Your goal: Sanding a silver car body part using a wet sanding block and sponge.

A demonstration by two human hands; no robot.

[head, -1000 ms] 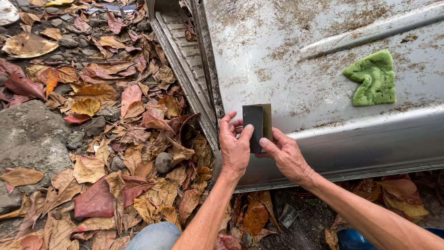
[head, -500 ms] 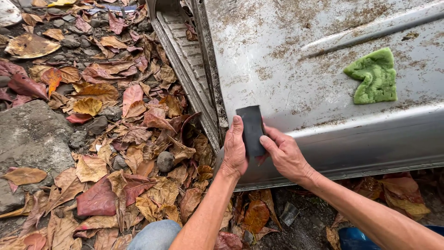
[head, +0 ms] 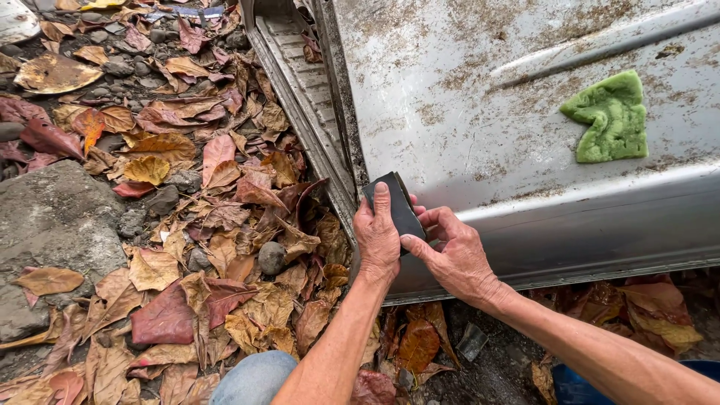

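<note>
Both hands hold a small dark grey rectangular sheet (head: 397, 206), like sandpaper, against the lower edge of a dirty grey metal panel (head: 480, 112). My left hand (head: 377, 236) grips its left side, thumb laid up over it. My right hand (head: 454, 251) pinches its lower right edge with the fingertips. A ragged green sponge (head: 611, 118) lies on the panel, up and to the right of my hands.
Dry red and brown leaves (head: 217, 225) and small stones cover the ground at left. A flat grey rock (head: 52, 225) sits at the far left. A ridged metal sill (head: 300, 82) runs along the panel's left edge. My knee in blue denim (head: 251, 379) shows at the bottom.
The dark sheet has tilted and slid slightly left and down on the panel edge; my left thumb now lies over it. Both hands stay close together.
</note>
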